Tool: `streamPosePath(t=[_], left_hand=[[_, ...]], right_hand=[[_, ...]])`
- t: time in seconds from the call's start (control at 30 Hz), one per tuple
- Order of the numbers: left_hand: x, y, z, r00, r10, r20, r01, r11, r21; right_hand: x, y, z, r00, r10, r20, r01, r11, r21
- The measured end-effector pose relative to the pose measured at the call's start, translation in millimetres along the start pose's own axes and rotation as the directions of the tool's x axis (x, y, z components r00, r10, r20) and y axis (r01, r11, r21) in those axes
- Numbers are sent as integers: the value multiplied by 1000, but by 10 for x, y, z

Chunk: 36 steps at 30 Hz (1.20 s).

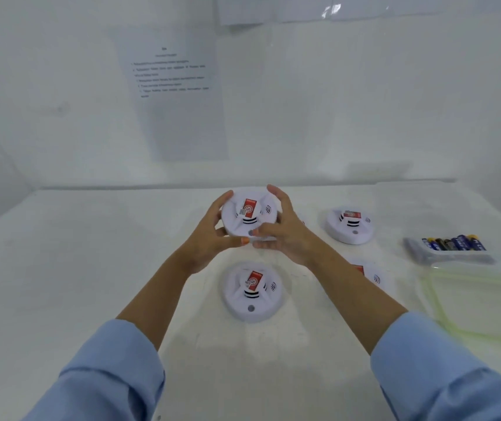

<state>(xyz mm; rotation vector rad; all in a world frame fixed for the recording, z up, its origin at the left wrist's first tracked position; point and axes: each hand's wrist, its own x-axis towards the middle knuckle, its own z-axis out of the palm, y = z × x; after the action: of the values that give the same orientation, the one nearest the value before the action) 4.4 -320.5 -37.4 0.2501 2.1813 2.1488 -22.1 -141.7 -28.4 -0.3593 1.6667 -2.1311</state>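
Observation:
A round white smoke detector (244,221) with a red label is held up above the white table, between both hands. My left hand (209,238) grips its left rim, thumb under the near edge. My right hand (285,230) grips the right rim, fingers curled over the far edge. A second detector (252,291) lies on the table just below the hands. A third detector (349,226) lies to the right. A fourth detector (372,276) is partly hidden behind my right forearm.
A small tray (452,256) holding several blue batteries (454,243) sits at the right. A clear plastic container (486,302) lies at the right edge in front of it. A printed sheet (176,95) hangs on the white wall behind the table (91,268).

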Motion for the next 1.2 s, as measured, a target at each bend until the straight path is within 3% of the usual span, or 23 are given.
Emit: streamPosePath(t=[0.23, 0.53, 1.2], left_hand=[[188, -103, -401, 1000, -8, 21, 8, 1000, -12], [336, -279, -810, 991, -28, 131, 27, 1000, 11], [441, -428, -937, 972, -46, 232, 37, 998, 43]], right_hand=[[243, 120, 316, 986, -107, -125, 98, 993, -71], [441, 344, 628, 951, -100, -292, 82, 994, -74], [487, 356, 646, 951, -18, -307, -34, 986, -163]])
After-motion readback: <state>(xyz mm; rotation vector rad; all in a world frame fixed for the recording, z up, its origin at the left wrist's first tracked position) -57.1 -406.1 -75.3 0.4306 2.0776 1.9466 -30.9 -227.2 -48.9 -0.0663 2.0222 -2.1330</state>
